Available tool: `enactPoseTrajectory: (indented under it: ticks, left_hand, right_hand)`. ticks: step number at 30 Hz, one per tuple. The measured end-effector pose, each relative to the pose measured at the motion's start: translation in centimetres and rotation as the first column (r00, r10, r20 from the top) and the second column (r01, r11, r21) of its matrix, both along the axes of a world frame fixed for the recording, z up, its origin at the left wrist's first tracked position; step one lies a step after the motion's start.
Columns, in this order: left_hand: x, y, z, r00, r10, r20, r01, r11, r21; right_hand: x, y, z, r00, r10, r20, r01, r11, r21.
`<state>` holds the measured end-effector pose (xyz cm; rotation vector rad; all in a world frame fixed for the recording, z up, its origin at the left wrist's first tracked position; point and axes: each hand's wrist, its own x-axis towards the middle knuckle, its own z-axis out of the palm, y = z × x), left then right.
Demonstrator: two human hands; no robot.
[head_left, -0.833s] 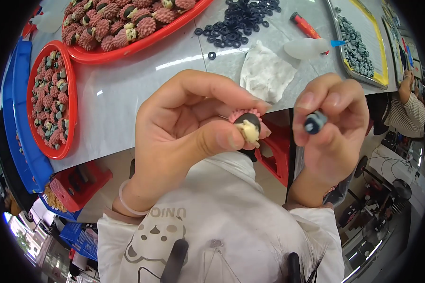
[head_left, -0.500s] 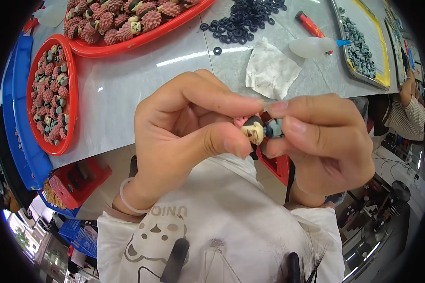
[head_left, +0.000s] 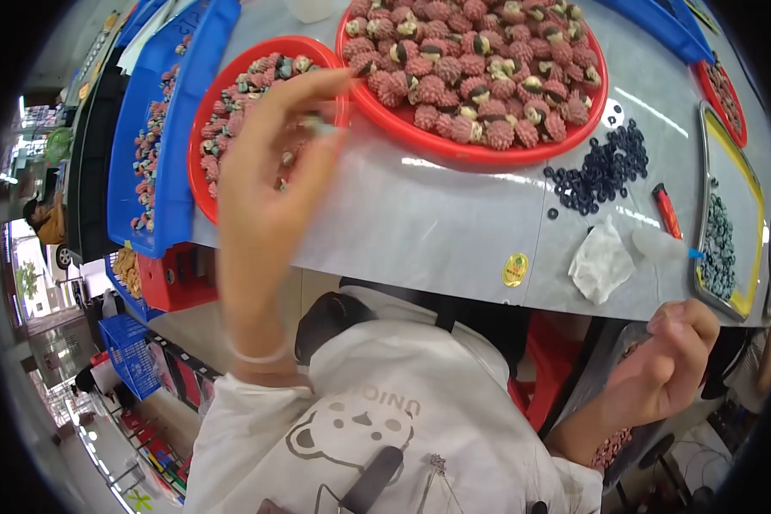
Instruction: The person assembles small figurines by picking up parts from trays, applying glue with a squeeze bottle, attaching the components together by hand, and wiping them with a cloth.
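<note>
My left hand (head_left: 270,184), smeared by motion, is over the smaller red tray (head_left: 199,176). Between its thumb and fingers shows a blurred, pale grey-green bit of a small figurine (head_left: 319,125). The tray holds many pink, grey-green and cream figurine pieces (head_left: 227,128). My right hand (head_left: 672,364) is at the lower right, just off the table's front edge. Its fingers curl in beside the raised thumb, and I see nothing in them.
A large red tray (head_left: 480,156) of pink spiky pieces stands behind. Black rings (head_left: 604,167), a crumpled white cloth (head_left: 602,261), a red tube (head_left: 666,210), a blue-tipped bottle (head_left: 660,244) and a metal tray (head_left: 758,231) with grey-green pieces lie rightward. Blue bins (head_left: 176,154) line the left.
My hands have parted from around the small figurine. The left swung up and left over the smaller red tray; the right drew back to the lower right. The view turned leftward.
</note>
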<state>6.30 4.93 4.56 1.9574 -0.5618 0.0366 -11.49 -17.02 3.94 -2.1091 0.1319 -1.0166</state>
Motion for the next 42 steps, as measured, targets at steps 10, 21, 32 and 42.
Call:
enactPoseTrajectory:
  ticks: [10, 21, 32, 42]
  left_hand:
    - [4.7, -1.1, 4.0, 0.945, -0.112, 0.308, -0.025, 0.913, 0.407]
    - [3.8, -3.0, 0.9, 0.979, -0.204, -0.009, 0.204, 0.977, -0.06]
    - [-5.4, -5.5, -2.4, 0.456, -0.705, -0.543, 0.01, 0.614, -0.789]
    - [-7.0, -6.7, -3.5, 0.478, -0.725, -0.495, 0.076, 0.596, -0.799]
  right_hand:
    - [-1.8, -3.9, -0.7, 0.996, -0.081, 0.041, 0.073, 0.984, 0.16]
    - [0.4, -5.0, -2.2, 0.93, -0.322, -0.176, 0.352, 0.918, 0.182]
    - [-0.7, -4.5, -1.0, 0.988, 0.037, -0.152, 0.049, 0.85, 0.524]
    - [0.4, -3.0, 1.0, 0.962, 0.263, -0.078, -0.193, 0.85, 0.49]
